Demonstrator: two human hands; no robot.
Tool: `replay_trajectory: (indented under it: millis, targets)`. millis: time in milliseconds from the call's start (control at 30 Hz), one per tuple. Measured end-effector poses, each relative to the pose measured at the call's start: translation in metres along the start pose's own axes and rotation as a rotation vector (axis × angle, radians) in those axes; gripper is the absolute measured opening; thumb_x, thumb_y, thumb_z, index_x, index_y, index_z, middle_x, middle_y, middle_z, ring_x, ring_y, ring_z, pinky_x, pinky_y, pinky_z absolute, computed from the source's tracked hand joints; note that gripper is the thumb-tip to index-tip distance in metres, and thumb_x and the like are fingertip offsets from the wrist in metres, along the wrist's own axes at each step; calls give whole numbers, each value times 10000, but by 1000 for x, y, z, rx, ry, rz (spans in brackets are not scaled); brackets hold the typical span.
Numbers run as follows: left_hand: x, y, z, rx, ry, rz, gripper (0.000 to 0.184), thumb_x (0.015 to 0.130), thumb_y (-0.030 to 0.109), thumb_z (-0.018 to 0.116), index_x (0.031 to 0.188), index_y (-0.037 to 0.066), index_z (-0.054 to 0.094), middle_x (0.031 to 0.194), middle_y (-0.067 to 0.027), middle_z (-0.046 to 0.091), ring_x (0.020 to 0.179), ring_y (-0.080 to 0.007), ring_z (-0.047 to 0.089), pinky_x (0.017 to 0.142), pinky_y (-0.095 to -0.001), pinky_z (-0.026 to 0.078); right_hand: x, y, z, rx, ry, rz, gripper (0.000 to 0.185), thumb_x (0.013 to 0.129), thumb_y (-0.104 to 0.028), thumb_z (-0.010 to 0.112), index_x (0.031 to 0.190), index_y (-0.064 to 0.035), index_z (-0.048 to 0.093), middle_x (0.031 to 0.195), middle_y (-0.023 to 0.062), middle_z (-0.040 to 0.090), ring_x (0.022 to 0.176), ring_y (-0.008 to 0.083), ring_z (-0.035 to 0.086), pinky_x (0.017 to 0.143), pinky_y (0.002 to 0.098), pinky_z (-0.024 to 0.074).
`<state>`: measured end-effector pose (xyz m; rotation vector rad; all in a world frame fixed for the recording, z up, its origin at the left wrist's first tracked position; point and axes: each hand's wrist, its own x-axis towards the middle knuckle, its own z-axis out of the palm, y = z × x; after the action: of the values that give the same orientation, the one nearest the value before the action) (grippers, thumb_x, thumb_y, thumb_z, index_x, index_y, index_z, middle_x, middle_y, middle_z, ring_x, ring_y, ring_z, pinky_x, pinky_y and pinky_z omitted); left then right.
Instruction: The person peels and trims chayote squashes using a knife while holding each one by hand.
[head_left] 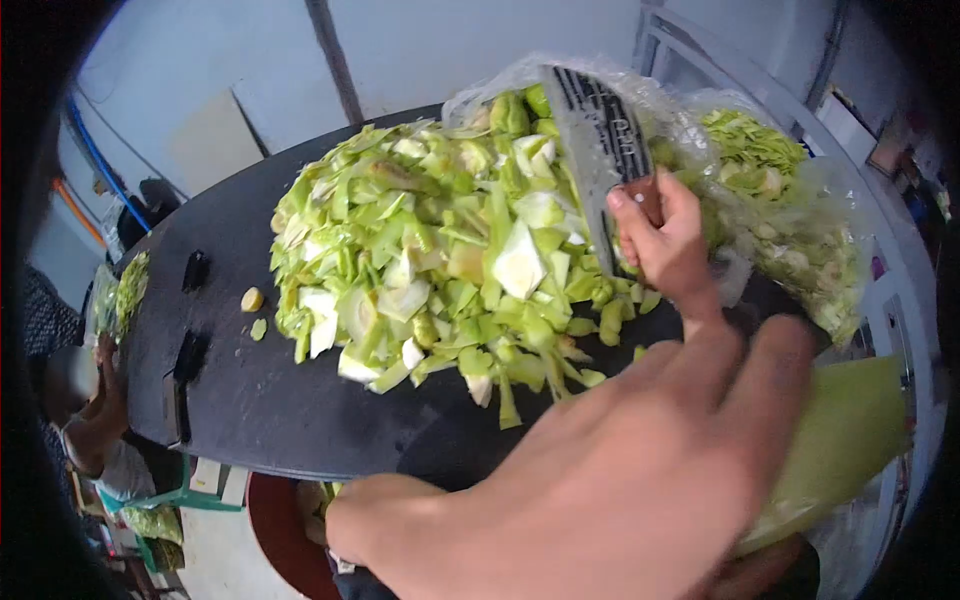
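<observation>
My right hand (pixel 665 240) grips the brown handle of a cleaver (pixel 590 130), whose broad dark blade has light markings and stands over the right side of a heap of chopped green-and-white vegetable (pixel 430 260). Very near the camera, my left hand (pixel 590 480) fills the lower middle, blurred, thumb spread left and fingers bent at the upper right. Its fingertips are hidden, and I see nothing held in it. The heap lies on a dark oval table (pixel 230 390). Whole green vegetables (pixel 510 115) sit behind it beside clear plastic.
Clear plastic bags with cut green pieces (pixel 755 150) stand at the right, near a pale metal frame (pixel 875 240). Small dark objects (pixel 185 355) lie at the table's left. Another person (pixel 95 420) sits beyond that edge. A red-brown tub (pixel 275 530) is below the table.
</observation>
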<state>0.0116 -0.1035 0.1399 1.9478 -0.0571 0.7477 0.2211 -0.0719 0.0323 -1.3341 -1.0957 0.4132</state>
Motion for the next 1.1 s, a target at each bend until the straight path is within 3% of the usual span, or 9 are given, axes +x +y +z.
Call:
replay_trajectory:
  millis: [67, 133, 433, 633, 733, 800, 867, 967, 1100]
  targets:
    - [-4, 0, -1, -21, 1, -21, 529, 623, 154, 725, 1029, -129, 541, 910, -284, 618, 803, -439, 658, 728, -444, 557, 1, 13, -4, -61, -5, -140, 189, 907, -134, 692, 839, -55, 535, 591, -51, 478, 491, 41, 416, 454, 242, 330]
    - [-5, 0, -2, -37, -1, -22, 553, 611, 158, 726, 1043, -133, 538, 913, -282, 621, 799, -431, 661, 716, -434, 559, -3, 2, 1, -9, -37, 23, 164, 946, -155, 649, 919, -33, 542, 588, -17, 496, 456, 67, 454, 429, 245, 365]
    - [-13, -1, -9, -185, 68, -150, 666, 561, 178, 730, 1105, -149, 527, 928, -273, 635, 782, -396, 675, 663, -393, 567, -4, -6, 5, 53, -37, 23, 196, 938, -146, 659, 849, -48, 514, 590, -37, 483, 468, 38, 424, 418, 238, 325]
    - [-50, -1, -27, -418, 534, -501, 743, 528, 192, 733, 1146, -160, 519, 939, -267, 644, 771, -372, 684, 628, -366, 572, 1, -8, -14, 3, 15, -43, 188, 926, -155, 664, 850, -55, 523, 568, -46, 478, 468, 36, 438, 426, 236, 342]
    - [-113, -13, -56, -406, 656, -425, 739, 622, 297, 737, 1152, -166, 511, 925, -275, 637, 792, -358, 676, 653, -358, 563, -4, -4, -27, 55, 22, -43, 191, 936, -161, 664, 869, -53, 522, 573, -47, 478, 464, 36, 430, 423, 229, 339]
    - [-169, -2, -81, -259, 631, -653, 769, 659, 301, 730, 1231, -155, 492, 988, -253, 653, 882, -298, 659, 769, -344, 526, -9, -3, -39, 58, 26, -13, 191, 940, -161, 664, 879, -51, 521, 576, -45, 478, 462, 37, 427, 421, 226, 337]
    - [-219, 15, -87, -132, 744, -833, 817, 669, 369, 764, 1254, -132, 493, 972, -230, 653, 850, -283, 657, 760, -342, 527, -14, 3, -54, 34, 85, 15, 185, 942, -153, 658, 885, -43, 521, 575, -34, 477, 464, 41, 426, 417, 227, 336]
    - [-310, 20, -88, 55, 929, -908, 606, 780, 352, 710, 1197, -54, 544, 941, -164, 653, 792, -242, 654, 692, -339, 528, -19, 7, -76, -54, 83, 1, 170, 950, -154, 635, 907, -29, 528, 600, -16, 498, 467, 54, 444, 422, 238, 351]
    - [-468, -22, -66, -118, 1208, -1273, 428, 863, 313, 644, 1140, -4, 568, 918, -117, 651, 761, -216, 651, 648, -336, 529, -19, 6, -82, -54, 85, 13, 167, 959, -148, 611, 912, -8, 534, 611, -1, 516, 460, 68, 456, 426, 247, 368]
